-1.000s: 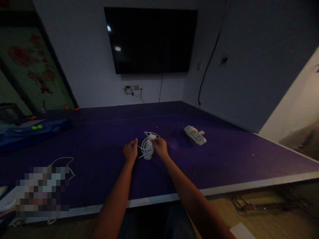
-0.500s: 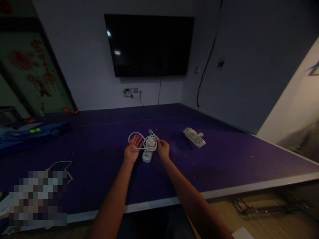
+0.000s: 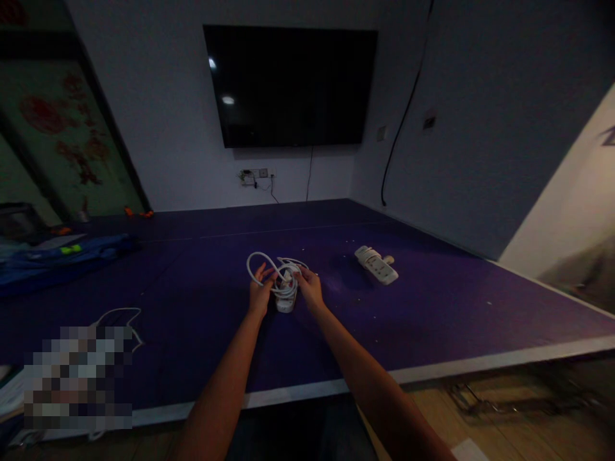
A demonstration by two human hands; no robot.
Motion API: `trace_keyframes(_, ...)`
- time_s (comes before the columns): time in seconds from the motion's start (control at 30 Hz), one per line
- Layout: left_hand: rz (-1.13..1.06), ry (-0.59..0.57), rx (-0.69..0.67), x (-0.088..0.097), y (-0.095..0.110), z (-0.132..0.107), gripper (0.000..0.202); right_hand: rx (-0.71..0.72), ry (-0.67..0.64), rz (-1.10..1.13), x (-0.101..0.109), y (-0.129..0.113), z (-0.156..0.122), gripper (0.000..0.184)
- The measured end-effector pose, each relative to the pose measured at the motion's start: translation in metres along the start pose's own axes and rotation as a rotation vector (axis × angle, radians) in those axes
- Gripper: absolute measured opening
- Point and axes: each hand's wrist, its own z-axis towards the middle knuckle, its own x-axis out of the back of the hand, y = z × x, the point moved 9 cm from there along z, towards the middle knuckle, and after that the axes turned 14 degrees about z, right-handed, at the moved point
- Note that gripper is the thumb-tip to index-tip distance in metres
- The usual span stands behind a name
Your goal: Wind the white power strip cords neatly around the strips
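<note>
Lying between both hands point(image 3: 284, 291) on the table point(image 3: 432, 320), a coiled power strip point(image 3: 285, 286).

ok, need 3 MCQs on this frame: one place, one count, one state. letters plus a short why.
1. Where is the second white plastic power strip?
A. Right of the hands
B. On the floor
C. Under the dark wall-mounted screen's cable

2. How many white power strips lie on the purple table?
A. One
B. Two
C. Four

3. How is the white cord at the hands?
A. Stretched straight
B. Looped
C. Plugged into the wall

Answers:
1 A: it lies alone, right of the right hand.
2 B: one lies apart, and one white power strip sits between both hands.
3 B: a loop arcs over the left hand.
</note>
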Motion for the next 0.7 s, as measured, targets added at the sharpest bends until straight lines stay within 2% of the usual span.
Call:
trace_keyframes(0.1,0.004,0.059,0.000,0.006,-0.003,0.003,0.059,-0.044,-0.054,0.163,-0.010,0.002,0.000,0.047)
trace_keyframes(0.17,-0.019,0.051,0.015,0.007,-0.003,0.004,0.058,-0.071,-0.050,0.213,-0.011,0.005,-0.001,0.054)
trace_keyframes(0.3,-0.162,-0.085,0.082,-0.001,0.000,0.004,0.062,-0.103,0.008,0.252,-0.006,0.010,0.000,0.057)
trace_keyframes(0.43,-0.308,-0.218,0.127,-0.009,0.006,0.002,0.082,-0.090,0.030,0.259,-0.001,0.009,0.001,0.056)
trace_keyframes(0.6,-0.367,-0.256,0.196,-0.015,0.002,0.004,0.063,-0.070,0.043,0.227,0.001,0.007,0.001,0.055)
trace_keyframes(0.7,-0.343,-0.254,0.180,-0.016,-0.002,0.006,0.059,-0.031,0.044,0.199,0.002,0.003,-0.001,0.053)
